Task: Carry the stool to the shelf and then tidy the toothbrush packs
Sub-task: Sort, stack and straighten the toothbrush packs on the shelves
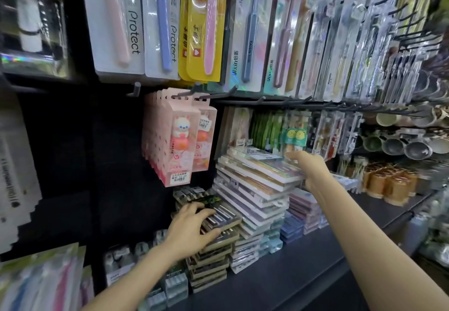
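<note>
Both forearms reach up from the bottom edge toward the dark shelf point(303, 262), whose front lip runs diagonally from lower left to upper right. A bare strip of shelf lies between that lip and the stacks.

The left grip point(192, 228) sits palm down on the olive pack stack point(213, 262). Its fingers are spread over the top pack and its thumb is against the near edge, so it is clamped on that pack. Small clear boxes point(175, 284) stand just left of this stack.

Touching its right side rises the taller pale toothbrush pack stack point(255, 203), its upper layers skewed and overhanging. The right grip point(313, 172) is clamped on the right end of the top pale packs point(267, 167), thumb above and fingers underneath, wrist extended. A low lilac pack stack point(301, 211) sits just below that hand.

Behind, pink bear boxes point(177, 145) hang on pegs close above the left hand. Long hanging toothbrush packs point(116, 19) crowd the upper rail, and amber jars point(388, 184) stand further right.
</note>
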A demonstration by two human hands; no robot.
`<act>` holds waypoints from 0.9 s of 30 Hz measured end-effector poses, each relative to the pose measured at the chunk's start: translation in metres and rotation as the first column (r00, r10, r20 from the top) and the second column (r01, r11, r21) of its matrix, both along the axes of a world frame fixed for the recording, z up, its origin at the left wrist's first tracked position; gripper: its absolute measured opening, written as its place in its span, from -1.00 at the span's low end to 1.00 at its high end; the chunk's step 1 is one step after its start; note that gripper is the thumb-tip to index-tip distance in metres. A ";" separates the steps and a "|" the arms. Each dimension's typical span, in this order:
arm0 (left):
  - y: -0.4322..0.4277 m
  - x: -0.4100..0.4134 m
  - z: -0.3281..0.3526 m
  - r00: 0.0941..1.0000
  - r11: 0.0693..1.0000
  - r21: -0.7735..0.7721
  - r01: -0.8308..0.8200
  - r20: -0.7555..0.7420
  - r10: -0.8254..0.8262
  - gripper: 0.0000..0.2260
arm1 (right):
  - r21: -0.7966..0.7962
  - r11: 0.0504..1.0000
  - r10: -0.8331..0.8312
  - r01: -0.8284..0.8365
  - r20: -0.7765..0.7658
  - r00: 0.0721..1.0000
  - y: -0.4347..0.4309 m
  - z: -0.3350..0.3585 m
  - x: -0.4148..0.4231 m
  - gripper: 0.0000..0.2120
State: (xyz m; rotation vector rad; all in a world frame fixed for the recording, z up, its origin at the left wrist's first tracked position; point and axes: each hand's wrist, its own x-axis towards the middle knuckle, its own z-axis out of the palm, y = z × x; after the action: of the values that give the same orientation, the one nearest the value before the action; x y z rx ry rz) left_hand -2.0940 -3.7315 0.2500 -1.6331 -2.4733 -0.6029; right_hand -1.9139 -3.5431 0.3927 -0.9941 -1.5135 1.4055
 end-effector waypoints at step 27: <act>-0.020 0.004 -0.005 0.998 0.995 0.082 -0.048 0.042 0.045 -0.47 | 0.229 0.953 -0.186 0.197 -0.069 0.980 -0.034 -0.053 0.001 -0.31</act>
State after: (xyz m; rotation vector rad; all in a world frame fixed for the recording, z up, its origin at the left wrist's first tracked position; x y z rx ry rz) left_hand -2.0904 -3.7517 0.2448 -1.5437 -2.4706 -0.7290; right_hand -1.9131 -3.5773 0.3400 -0.9274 -1.4671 1.0779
